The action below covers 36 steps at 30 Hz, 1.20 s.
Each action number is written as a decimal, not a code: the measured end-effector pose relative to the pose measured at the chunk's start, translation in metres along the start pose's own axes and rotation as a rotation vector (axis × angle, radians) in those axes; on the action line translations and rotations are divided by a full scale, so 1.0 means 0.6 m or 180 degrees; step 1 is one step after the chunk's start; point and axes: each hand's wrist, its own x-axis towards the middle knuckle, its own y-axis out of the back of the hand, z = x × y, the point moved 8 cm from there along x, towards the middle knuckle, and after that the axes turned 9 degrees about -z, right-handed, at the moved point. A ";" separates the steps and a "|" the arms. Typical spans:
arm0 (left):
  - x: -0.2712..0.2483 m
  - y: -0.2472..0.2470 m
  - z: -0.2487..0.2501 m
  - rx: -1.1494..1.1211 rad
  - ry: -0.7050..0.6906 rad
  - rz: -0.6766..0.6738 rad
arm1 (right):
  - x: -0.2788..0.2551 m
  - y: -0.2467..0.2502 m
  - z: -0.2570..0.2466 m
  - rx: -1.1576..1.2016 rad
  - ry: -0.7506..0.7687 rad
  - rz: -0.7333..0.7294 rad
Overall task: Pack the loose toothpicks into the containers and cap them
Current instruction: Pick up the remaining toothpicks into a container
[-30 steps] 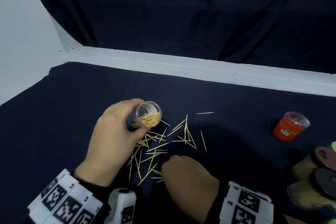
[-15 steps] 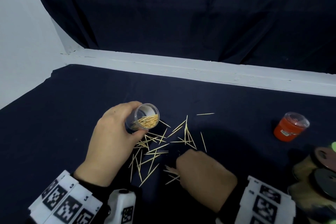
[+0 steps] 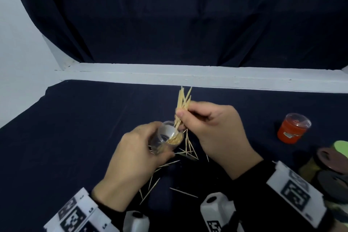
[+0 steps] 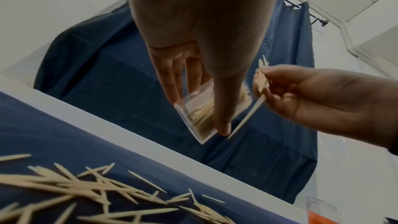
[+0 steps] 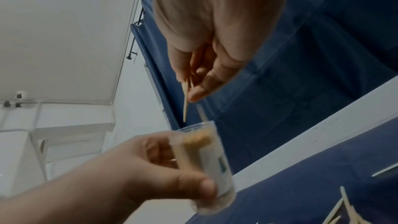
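Mid-frame, the left hand (image 3: 131, 158) grips a clear tub (image 3: 165, 137) part full of toothpicks. The right hand (image 3: 216, 130) pinches a bunch (image 3: 183, 101) over it.

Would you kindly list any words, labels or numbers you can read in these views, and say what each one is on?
No text can be read for certain.
Label on the clear container: green mark, blurred.
Sticker on the orange container: too small.
Characters on the left wristband: too small.
Right wristband: only square marker patterns.
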 end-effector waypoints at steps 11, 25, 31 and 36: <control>-0.001 -0.008 0.025 -0.0765 -0.0050 0.0001 | -0.014 -0.019 0.027 -0.0441 0.0012 0.0118; -0.005 -0.004 0.009 -0.0433 0.0143 0.0073 | -0.016 -0.027 0.040 -0.0065 -0.0459 -0.0402; -0.005 -0.006 0.007 -0.0229 0.0195 0.0024 | -0.015 -0.023 0.047 0.0033 -0.0705 -0.0428; -0.007 -0.002 0.006 -0.0124 0.0226 0.0048 | -0.018 -0.021 0.041 -0.0257 -0.0741 -0.0513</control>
